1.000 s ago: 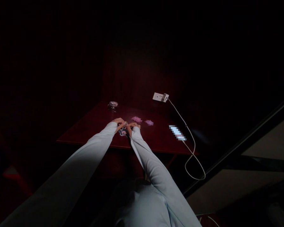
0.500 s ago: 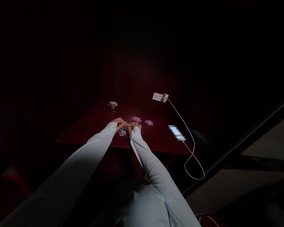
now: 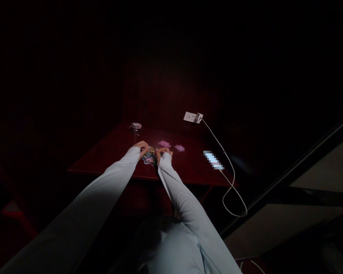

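A mixed pile of small coloured rings that look like elastic hair ties (image 3: 149, 159) lies on the dark red table (image 3: 103, 160) near its front edge. My left hand (image 3: 141, 145) is at the pile's left side, its fingers bent and pinched together at the tips. At the right side is my right hand (image 3: 164, 152), curled closed. Whatever either hand holds is too small to make out. Just beyond my right hand sit a pink heap of hair ties (image 3: 164, 144) and a purple heap of hair ties (image 3: 180, 148), apart from each other.
A clear jar with a pale lid (image 3: 136, 128) stands at the back left. On the right lies a lit phone (image 3: 213, 160). Its white cable (image 3: 224, 151) loops over the table edge and runs up to a charger in the wall socket (image 3: 192, 117). The surroundings are very dark.
My hands have moved slightly apart, the left one leftward and the right one rightward. More of the mixed pile shows between them. The pink and purple heaps look the same.
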`<state>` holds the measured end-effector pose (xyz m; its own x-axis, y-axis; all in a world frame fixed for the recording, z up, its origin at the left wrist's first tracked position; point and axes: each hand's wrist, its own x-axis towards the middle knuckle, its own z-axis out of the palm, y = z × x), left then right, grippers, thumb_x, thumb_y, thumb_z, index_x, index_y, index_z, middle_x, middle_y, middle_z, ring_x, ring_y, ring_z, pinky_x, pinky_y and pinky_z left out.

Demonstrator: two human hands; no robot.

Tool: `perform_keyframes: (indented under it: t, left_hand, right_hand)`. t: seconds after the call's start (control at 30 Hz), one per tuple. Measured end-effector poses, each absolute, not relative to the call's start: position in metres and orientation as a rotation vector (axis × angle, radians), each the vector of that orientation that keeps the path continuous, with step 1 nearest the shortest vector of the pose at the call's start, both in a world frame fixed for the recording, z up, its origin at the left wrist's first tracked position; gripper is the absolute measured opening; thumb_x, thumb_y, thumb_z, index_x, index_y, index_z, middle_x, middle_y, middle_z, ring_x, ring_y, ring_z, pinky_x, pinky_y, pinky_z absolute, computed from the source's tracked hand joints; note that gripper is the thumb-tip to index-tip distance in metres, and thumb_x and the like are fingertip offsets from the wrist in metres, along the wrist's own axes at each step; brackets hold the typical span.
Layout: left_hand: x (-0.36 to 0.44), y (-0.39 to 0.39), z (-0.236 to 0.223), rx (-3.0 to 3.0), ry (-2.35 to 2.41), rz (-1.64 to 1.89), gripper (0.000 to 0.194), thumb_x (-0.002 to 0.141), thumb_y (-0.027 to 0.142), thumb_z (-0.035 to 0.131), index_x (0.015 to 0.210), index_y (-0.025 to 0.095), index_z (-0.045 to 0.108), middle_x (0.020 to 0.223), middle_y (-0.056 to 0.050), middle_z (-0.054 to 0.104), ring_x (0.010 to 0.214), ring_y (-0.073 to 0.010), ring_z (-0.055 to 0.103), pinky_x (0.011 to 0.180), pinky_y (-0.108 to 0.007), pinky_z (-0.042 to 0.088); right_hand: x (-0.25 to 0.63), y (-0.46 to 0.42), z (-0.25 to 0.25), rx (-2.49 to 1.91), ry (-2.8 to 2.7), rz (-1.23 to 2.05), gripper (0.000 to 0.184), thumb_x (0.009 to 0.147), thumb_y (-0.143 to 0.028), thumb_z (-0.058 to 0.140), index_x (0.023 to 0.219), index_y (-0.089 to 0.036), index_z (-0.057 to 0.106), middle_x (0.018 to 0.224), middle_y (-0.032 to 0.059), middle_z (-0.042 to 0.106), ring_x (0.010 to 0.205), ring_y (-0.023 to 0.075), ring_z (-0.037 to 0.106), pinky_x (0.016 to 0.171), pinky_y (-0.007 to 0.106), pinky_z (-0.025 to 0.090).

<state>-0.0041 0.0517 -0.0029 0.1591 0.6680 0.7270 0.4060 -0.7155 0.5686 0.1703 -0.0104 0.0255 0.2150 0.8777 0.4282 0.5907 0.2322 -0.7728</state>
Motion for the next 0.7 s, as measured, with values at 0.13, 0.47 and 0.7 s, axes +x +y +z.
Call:
perform_keyframes:
  t: [0.13,0.47,0.7]
  left_hand:
    - [-0.005,0.053,-0.003,2.185,1.064,1.614,0.031,0.093,0.042,0.060,0.073,0.020,0.065,0.086,-0.005,0.069,0.067,-0.0141,0.053,0.063,-0.026,0.046]
    - [-0.012,0.052,0.003,2.029,1.151,1.699,0.028,0.088,0.036,0.063,0.066,0.019,0.064,0.085,-0.004,0.070,0.062,-0.0126,0.051,0.058,-0.026,0.045]
    - [-0.011,0.046,0.008,2.011,1.145,1.764,0.023,0.086,0.031,0.060,0.067,0.019,0.064,0.086,-0.005,0.071,0.063,-0.0133,0.052,0.060,-0.027,0.046]
  right_hand:
    - [0.172,-0.008,0.022,-1.416,-1.390,0.365,0.031,0.094,-0.040,0.067,0.068,-0.023,0.068,0.104,0.0062,0.070,0.108,0.0265,0.054,0.099,0.038,0.039]
    - [0.172,-0.001,0.017,-1.378,-1.262,0.366,0.032,0.094,-0.040,0.064,0.067,-0.023,0.066,0.097,0.0078,0.068,0.107,0.0270,0.053,0.101,0.038,0.040]
    - [0.173,0.001,0.018,-1.386,-1.228,0.356,0.031,0.093,-0.037,0.063,0.066,-0.022,0.065,0.101,0.0098,0.067,0.108,0.0263,0.054,0.099,0.037,0.043]
